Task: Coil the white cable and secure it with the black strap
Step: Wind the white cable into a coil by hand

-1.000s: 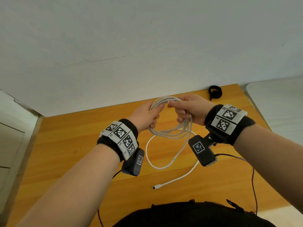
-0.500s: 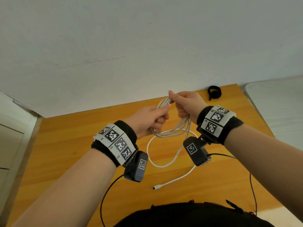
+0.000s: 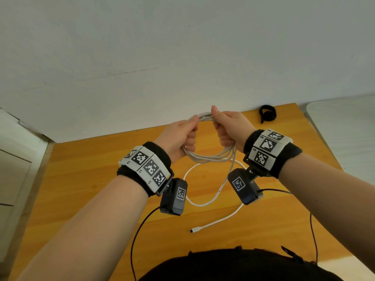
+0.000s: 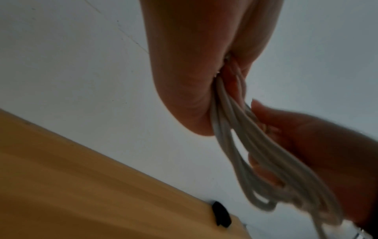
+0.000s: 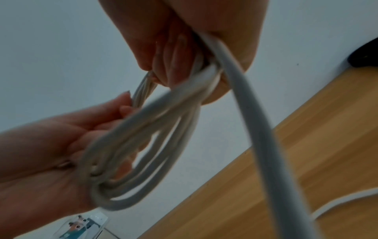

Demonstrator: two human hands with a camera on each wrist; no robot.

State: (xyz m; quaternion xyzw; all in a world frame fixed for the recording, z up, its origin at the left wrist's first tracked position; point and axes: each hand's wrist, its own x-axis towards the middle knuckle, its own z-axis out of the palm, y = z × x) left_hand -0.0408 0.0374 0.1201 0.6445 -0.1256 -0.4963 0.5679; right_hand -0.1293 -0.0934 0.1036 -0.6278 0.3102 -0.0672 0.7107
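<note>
The white cable (image 3: 209, 158) is wound into several loops held above the wooden table (image 3: 81, 179). My left hand (image 3: 180, 136) grips the coil's left side, fingers curled round the strands (image 4: 231, 129). My right hand (image 3: 229, 128) grips the right side, thumb on top, and the strands (image 5: 155, 142) run through its fist. A loose tail (image 3: 219, 220) of cable trails down to the table in one wide loop and ends in a small plug (image 3: 195, 230). The black strap (image 3: 267, 113) lies at the table's far edge, right of my right hand, apart from both hands.
A white wall (image 3: 182, 57) rises right behind the table. A pale cabinet (image 3: 12, 179) stands at the left and a white surface (image 3: 345, 128) at the right. Thin black wires (image 3: 313, 236) hang from the wrist cameras over the near table.
Both hands have lifted the coil a little and moved apart along its top, spreading the loop wider. The tail on the table has barely shifted.
</note>
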